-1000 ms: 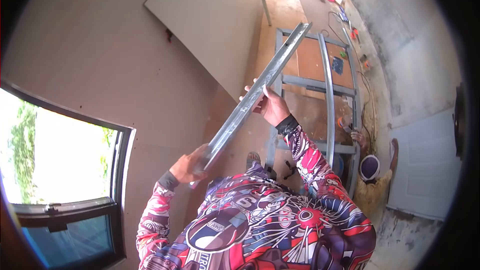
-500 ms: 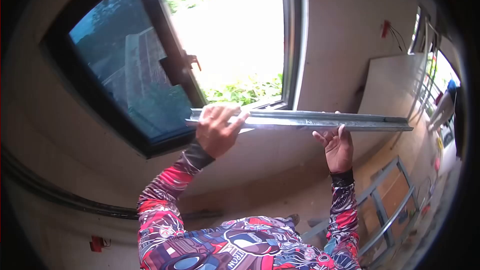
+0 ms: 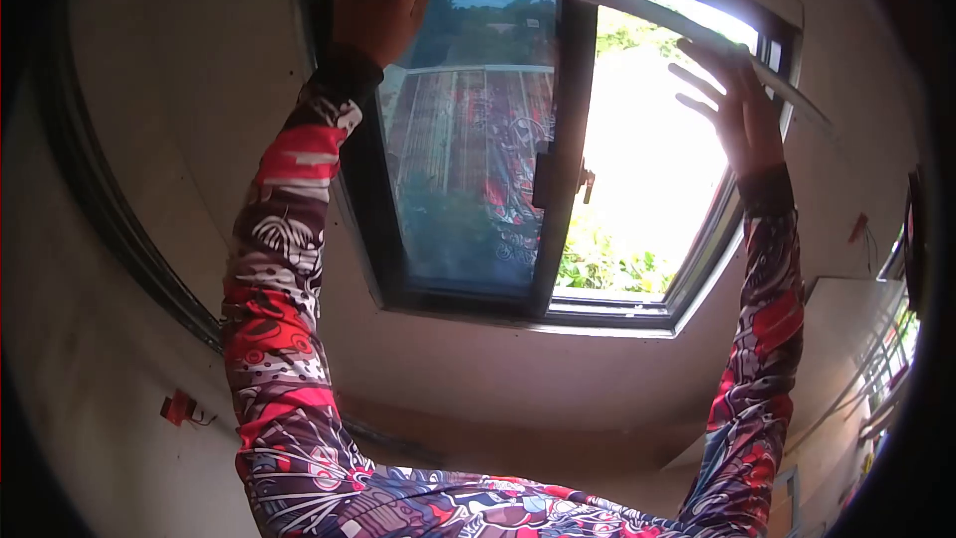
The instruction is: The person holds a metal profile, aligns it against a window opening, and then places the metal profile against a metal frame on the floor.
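Observation:
A long grey metal channel (image 3: 642, 8) is raised across the top of the window and slopes down to the right. My left hand (image 3: 383, 8) is up at the window's upper left corner, its fingers folded over the channel's left part. Further right, my right hand (image 3: 742, 120) supports the channel from below, with several fingers stretched out to the left against the bright opening. Its thumb is hard to make out. Behind the channel, the dark-framed window has a tinted glass pane (image 3: 468, 159) on the left and an open gap on the right.
A small latch (image 3: 588, 184) sits on the window's middle upright. Red boxes with loose wires are set in the walls at left (image 3: 179, 408) and right (image 3: 857, 228). A pale board (image 3: 846, 324) leans at the right, near metal bars.
Both hands have lifted the metal channel from below the window to its top edge. The view has tilted up and turned, so the whole window now shows.

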{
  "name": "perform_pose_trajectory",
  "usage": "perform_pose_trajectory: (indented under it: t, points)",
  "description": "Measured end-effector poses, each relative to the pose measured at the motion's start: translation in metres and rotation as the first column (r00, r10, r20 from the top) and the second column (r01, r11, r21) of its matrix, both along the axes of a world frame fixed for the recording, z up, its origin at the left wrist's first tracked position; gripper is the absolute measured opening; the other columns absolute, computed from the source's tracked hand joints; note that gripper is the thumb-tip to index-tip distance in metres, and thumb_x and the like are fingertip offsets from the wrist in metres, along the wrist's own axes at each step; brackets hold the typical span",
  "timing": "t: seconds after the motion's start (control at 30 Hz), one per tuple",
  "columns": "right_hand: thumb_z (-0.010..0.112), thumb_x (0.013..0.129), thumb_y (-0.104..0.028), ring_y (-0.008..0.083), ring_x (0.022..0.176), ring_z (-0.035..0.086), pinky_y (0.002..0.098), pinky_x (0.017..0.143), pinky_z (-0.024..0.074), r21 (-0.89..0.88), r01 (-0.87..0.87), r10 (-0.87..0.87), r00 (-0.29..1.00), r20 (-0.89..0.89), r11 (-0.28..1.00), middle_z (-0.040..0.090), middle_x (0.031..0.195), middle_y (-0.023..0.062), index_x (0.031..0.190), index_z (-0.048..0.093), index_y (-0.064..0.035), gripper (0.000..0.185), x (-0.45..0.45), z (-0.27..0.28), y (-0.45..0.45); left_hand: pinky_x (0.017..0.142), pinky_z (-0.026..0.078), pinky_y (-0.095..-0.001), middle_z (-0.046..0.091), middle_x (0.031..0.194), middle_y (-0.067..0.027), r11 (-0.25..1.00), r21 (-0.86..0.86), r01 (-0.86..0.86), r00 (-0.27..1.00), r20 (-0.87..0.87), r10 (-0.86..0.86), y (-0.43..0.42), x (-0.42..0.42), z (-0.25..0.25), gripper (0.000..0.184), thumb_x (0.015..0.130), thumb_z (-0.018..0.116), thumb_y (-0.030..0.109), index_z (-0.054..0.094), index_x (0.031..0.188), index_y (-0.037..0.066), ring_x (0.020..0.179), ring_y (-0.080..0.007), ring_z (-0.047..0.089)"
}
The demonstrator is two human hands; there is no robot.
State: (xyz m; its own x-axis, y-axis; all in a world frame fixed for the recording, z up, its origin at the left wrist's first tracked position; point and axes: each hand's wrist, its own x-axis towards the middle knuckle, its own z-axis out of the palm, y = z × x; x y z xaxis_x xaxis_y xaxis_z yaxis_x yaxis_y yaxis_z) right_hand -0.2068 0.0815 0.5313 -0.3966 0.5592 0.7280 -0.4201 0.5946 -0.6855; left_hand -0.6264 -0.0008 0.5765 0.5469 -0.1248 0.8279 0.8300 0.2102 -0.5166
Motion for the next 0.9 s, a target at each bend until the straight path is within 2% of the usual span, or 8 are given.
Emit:
perform_pose_trajectory:
  t: [0.17,0.27,0.37,0.5,0.63,0.73,0.8,0.9]
  points:
    - [0.041,0.102,-0.053,0.0355,0.124,0.057,0.0500,0.103,0.0463,0.054,-0.034,0.031,0.997,0.069,0.998,0.057,0.137,0.0176,0.137,0.049,-0.0015,0.063,-0.038,0.036,0.030,0.086,0.049,-0.0438,0.069,0.108,-0.0065,0.995,0.048,-0.083,0.993,0.086,0.078,0.005,-0.031,0.008,0.036,0.092,0.062,0.021,0.060,0.128,0.020,0.097,-0.0287,0.065]
    - [0.043,0.100,-0.055,0.0343,0.122,0.059,0.0491,0.101,0.0484,0.122,-0.017,0.004,0.994,0.108,0.992,0.060,0.134,0.0157,0.133,0.055,-0.0044,0.061,-0.048,0.042,0.033,0.089,0.048,-0.0450,0.067,0.112,-0.0095,0.963,-0.150,-0.225,0.942,0.221,0.254,-0.006,-0.028,0.013,0.036,0.095,0.058,0.024,0.058,0.130,0.016,0.103,-0.0313,0.063]
    - [0.049,0.100,-0.052,0.0352,0.119,0.061,0.0500,0.099,0.0506,0.242,-0.043,0.006,0.989,0.151,0.969,0.060,0.133,0.0165,0.133,0.055,-0.0085,0.055,-0.050,0.050,0.039,0.091,0.048,-0.0468,0.066,0.113,-0.0121,0.986,-0.083,-0.147,0.974,0.164,0.159,0.014,-0.055,0.016,0.034,0.097,0.055,0.025,0.058,0.129,0.014,0.107,-0.0335,0.061]
    - [0.056,0.098,-0.047,0.0362,0.117,0.062,0.0518,0.096,0.0523,0.174,-0.084,0.068,0.993,0.098,0.981,0.060,0.132,0.0177,0.136,0.051,-0.0095,0.054,-0.062,0.064,0.055,0.092,0.048,-0.0471,0.065,0.112,-0.0117,0.979,0.000,-0.204,0.968,0.148,0.201,0.028,-0.088,0.021,0.031,0.096,0.052,0.024,0.060,0.125,0.014,0.105,-0.0342,0.061]
    - [0.038,0.103,-0.050,0.0359,0.121,0.059,0.0511,0.100,0.0483,0.179,0.090,-0.107,0.990,0.087,0.980,0.060,0.132,0.0184,0.136,0.051,-0.0068,0.055,-0.069,0.065,0.036,0.093,0.047,-0.0487,0.062,0.114,-0.0112,0.975,-0.013,-0.223,0.962,0.159,0.222,0.007,-0.069,0.019,0.033,0.092,0.055,0.020,0.062,0.123,0.019,0.106,-0.0351,0.059]
    - [0.046,0.097,-0.059,0.0311,0.135,0.045,0.0518,0.099,0.0485,-0.036,-0.075,0.081,0.977,0.196,0.997,0.049,0.145,0.0143,0.137,0.050,-0.0136,0.061,-0.059,0.073,0.060,0.094,0.046,-0.0490,0.062,0.117,-0.0123,0.955,0.001,-0.298,0.942,0.165,0.294,0.010,-0.070,0.012,0.031,0.093,0.053,0.022,0.063,0.122,0.018,0.109,-0.0351,0.058]
    - [0.041,0.104,-0.046,0.0345,0.114,0.064,0.0496,0.091,0.0548,0.152,-0.075,0.051,0.986,0.157,0.985,0.063,0.128,0.0177,0.136,0.051,-0.0081,0.050,-0.056,0.058,0.066,0.094,0.047,-0.0492,0.062,0.119,-0.0126,0.943,0.018,-0.332,0.933,0.153,0.326,0.016,-0.078,0.012,0.032,0.094,0.052,0.024,0.062,0.125,0.018,0.109,-0.0350,0.058]
    - [0.035,0.105,-0.047,0.0354,0.115,0.063,0.0510,0.091,0.0522,0.219,0.037,-0.056,0.995,0.083,0.975,0.064,0.128,0.0183,0.136,0.051,-0.0073,0.053,-0.062,0.062,0.050,0.092,0.050,-0.0480,0.061,0.123,-0.0123,0.931,0.028,-0.364,0.926,0.121,0.358,0.010,-0.082,0.020,0.036,0.097,0.051,0.025,0.056,0.133,0.021,0.111,-0.0353,0.059]
